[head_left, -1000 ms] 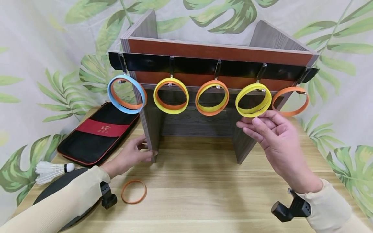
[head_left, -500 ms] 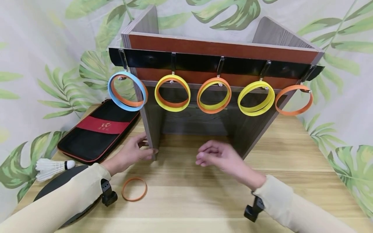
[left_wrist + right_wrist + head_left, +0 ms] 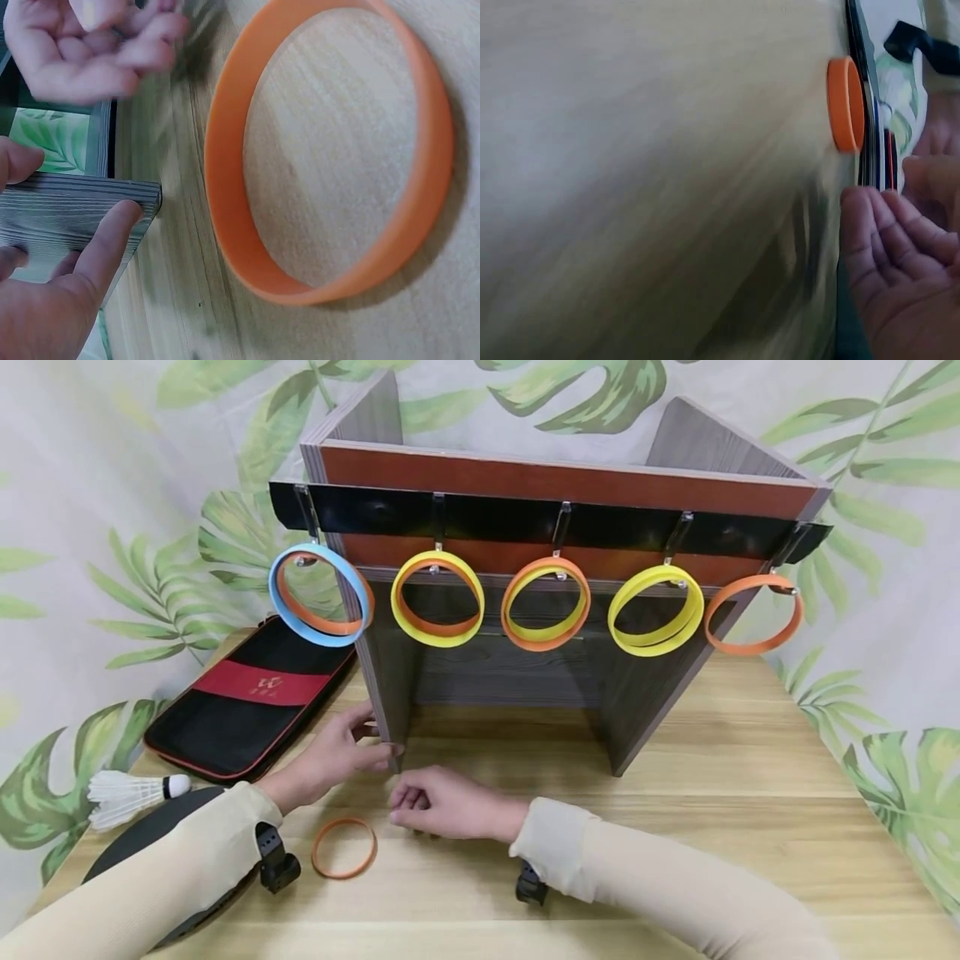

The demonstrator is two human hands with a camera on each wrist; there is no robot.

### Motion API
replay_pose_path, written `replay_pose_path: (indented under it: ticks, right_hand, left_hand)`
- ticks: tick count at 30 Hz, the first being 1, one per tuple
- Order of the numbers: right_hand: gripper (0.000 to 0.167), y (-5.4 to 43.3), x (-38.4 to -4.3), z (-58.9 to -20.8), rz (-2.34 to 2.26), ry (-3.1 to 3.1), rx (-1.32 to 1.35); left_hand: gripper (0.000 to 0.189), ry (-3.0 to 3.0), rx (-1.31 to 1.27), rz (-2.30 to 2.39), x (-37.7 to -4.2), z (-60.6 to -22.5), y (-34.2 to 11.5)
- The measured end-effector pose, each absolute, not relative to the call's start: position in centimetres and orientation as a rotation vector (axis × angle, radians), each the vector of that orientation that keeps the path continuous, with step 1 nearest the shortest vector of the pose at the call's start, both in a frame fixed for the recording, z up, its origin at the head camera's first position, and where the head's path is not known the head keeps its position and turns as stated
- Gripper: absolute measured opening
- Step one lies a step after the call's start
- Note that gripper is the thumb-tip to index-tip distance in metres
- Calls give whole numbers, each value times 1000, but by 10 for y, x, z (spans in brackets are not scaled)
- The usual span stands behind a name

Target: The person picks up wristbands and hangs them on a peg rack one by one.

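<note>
My left hand (image 3: 333, 760) grips the front edge of the left side panel (image 3: 52, 214) of a grey wooden stand, thumb and fingers on either side. In the head view my right hand (image 3: 450, 802) is low over the table just right of that panel, fingers loosely curled and holding nothing. A thin orange ring (image 3: 225, 150) lies flat on the table between the two forearms, left of my right fingertips. The right wrist view shows the same orange ring (image 3: 840, 112) beyond the fingers.
Hooks on the stand's black strip (image 3: 502, 518) carry a blue ring (image 3: 274, 602), yellow ring (image 3: 438, 642) and several others, some doubled with orange. At left lie a black-and-red case (image 3: 217, 727), a shuttlecock (image 3: 127, 795) and a black round paddle (image 3: 146, 827) partly under my left sleeve.
My right hand has left the hanging yellow rings and swept down and left across the table towards the loose orange ring. My left hand stays on the panel.
</note>
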State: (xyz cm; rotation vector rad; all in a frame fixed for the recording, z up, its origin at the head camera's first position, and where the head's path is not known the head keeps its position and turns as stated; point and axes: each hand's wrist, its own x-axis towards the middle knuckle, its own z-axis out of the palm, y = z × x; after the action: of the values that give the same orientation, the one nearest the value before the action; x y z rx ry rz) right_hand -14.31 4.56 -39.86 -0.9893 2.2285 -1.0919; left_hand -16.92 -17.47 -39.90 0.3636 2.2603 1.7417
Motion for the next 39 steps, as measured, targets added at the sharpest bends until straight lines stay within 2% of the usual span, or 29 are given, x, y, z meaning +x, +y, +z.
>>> replay_pose_path:
  ticks: [7,15,31,39]
  right_hand:
    - [14,8,-138,-402,-871,2396,-1020]
    - [14,-11,-137,-404,-728,2464,-1049]
    - [9,-8,-137,-400,-729,2412,-1074]
    - [10,3,-141,-395,-994,2119,-885]
  left_hand:
    - [68,2269,372,1725,-169,-398,-174]
    - [70,2279,338,1724,-169,-396,-171]
    - [71,2259,330,1767,-170,-399,-171]
    - [70,2260,348,1762,-169,-400,-173]
